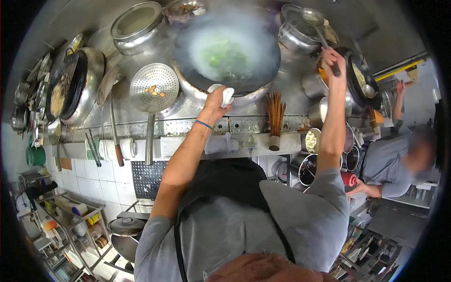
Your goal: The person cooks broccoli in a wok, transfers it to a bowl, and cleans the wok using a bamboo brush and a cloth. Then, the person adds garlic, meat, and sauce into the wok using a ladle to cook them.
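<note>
The wok (pixel 267 66) sits on the stove and, being broad, is judged heavy, stiff and probably hot. Its near rim, with padding, appears the sound place to take hold. The left hand (pixel 216 101) is closed on a white cloth (pixel 228 97) at that rim; the cloth should be soft and pliable. Whether the fingers clamp the metal through it cannot be told.

Right of the wok, the right hand (pixel 333 61) is wrapped around the handle of a ladle (pixel 323 39). The ladle looks rigid and fairly light, best held along its handle. Its bowl is above a pot (pixel 293 40) to the wok's right; contact is unclear.

Steam (pixel 225 26) blurs the green food (pixel 226 52) inside the wok and veils its far rim. The strainer (pixel 154 89), left of the wok, and the brush (pixel 275 117), near its right front, are plainly visible.
</note>
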